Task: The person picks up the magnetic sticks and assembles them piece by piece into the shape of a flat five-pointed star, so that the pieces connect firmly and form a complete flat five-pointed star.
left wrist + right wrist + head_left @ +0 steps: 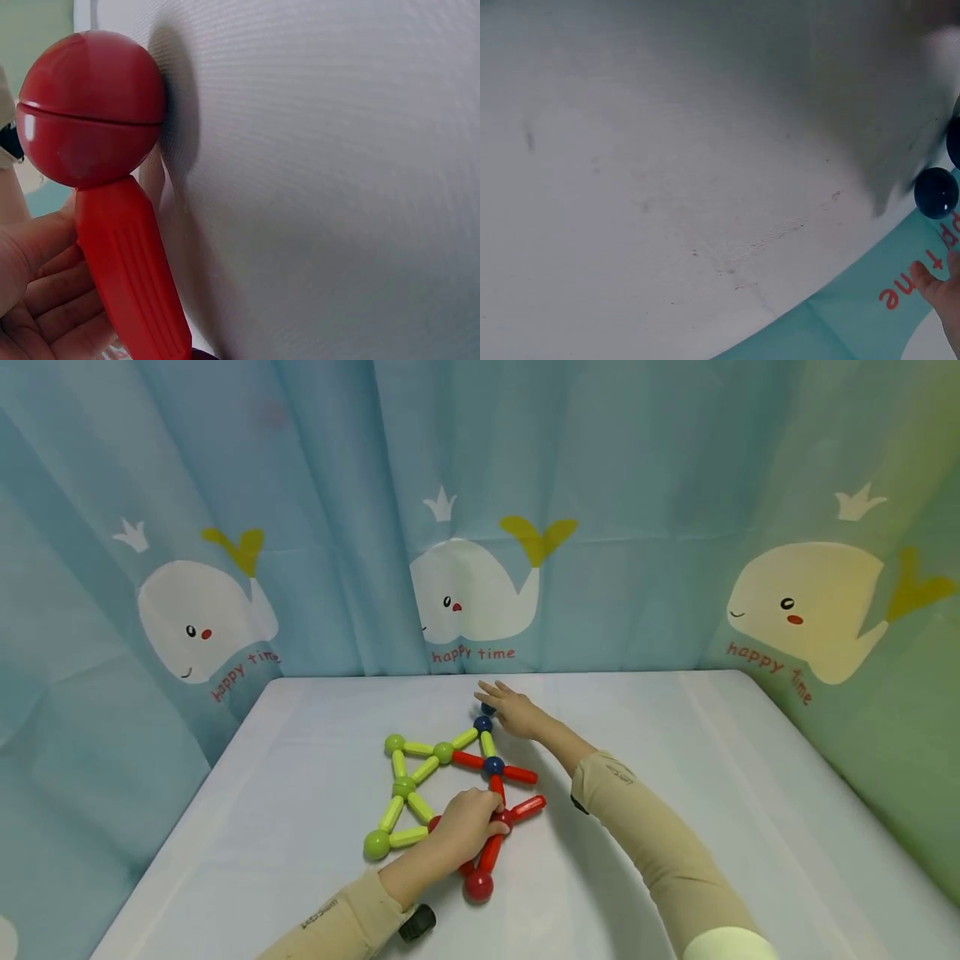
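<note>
A flat frame of magnetic rods and balls lies on the white table, with green rods and green balls at its left. Its right part has red rods, a front red ball and blue balls. My left hand grips the red ball where several red rods meet. In the left wrist view a red rod runs from a red ball. At the far end my right hand is beside a loose-looking blue ball, fingers extended; contact is unclear.
A blue curtain printed with whales hangs right behind the table's back edge. White tabletop spreads on both sides of the frame. A black band piece shows at the left wrist.
</note>
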`<state>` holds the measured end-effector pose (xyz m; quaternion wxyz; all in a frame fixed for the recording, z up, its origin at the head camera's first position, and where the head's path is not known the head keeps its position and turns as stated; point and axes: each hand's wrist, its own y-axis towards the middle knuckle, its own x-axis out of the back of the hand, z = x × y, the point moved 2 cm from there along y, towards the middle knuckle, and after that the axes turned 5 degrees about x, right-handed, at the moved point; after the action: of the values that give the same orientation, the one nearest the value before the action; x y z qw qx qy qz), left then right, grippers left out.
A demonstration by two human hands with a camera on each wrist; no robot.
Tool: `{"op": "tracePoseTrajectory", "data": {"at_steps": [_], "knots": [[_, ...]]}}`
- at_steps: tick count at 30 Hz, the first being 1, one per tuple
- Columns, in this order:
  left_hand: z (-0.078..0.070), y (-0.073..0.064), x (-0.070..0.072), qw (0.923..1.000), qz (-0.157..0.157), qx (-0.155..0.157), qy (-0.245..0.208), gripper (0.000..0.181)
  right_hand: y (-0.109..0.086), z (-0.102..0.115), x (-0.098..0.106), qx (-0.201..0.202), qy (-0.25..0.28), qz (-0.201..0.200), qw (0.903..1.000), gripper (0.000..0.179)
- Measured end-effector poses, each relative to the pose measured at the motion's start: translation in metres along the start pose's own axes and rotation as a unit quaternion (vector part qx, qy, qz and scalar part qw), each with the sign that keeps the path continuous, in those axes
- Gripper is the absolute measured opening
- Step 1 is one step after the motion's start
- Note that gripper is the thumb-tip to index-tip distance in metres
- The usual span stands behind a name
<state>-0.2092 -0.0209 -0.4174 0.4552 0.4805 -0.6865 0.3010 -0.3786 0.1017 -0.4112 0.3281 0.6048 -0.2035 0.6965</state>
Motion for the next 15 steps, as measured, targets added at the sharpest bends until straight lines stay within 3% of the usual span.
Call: {"op": "tracePoseTrajectory", "data": {"at_steps": [8, 15], "knots": [[-0.0010, 0.0003, 0.0005, 1.0000, -0.002, -0.005, 0.002, 0.022, 0.0077, -0.0029, -0.0027, -0.016, -0.028, 0.060, 0.9977, 0.061], [0.0005, 0.0012, -0.0006, 0.9998, -0.010, -0.014, 0.003, 0.023, 0.0103, -0.0032, -0.0026, -0.039, -0.013, 0.082, 0.9958, 0.053]]}}
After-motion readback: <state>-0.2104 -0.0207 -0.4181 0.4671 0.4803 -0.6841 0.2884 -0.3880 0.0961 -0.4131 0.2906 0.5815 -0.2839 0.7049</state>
